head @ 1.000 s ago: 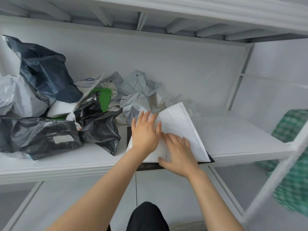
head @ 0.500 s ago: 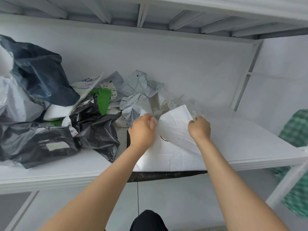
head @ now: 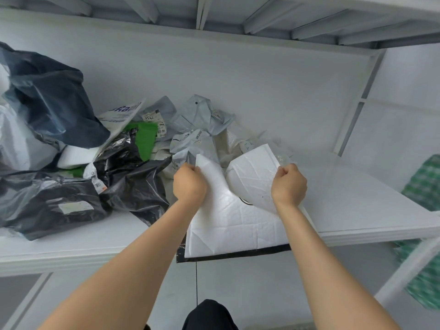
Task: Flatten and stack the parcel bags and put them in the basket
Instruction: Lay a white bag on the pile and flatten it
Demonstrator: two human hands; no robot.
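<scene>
On the white shelf (head: 357, 210), our left hand (head: 189, 184) and right hand (head: 289, 185) grip the white parcel bag (head: 233, 220) at its far corners, long axis running away from us, bare shelf to its right.

white parcel bag (head: 228, 217): creased matt plastic | black bags (head: 133, 186): glossy crinkled plastic | shelf (head: 71, 244): smooth matt white

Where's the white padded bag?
Head view: white padded bag at shelf front centre, on a black bag, right of crumpled pile; left hand and right hand grip it.

Blurred, edge-cropped green checked basket (head: 426, 184)
</scene>
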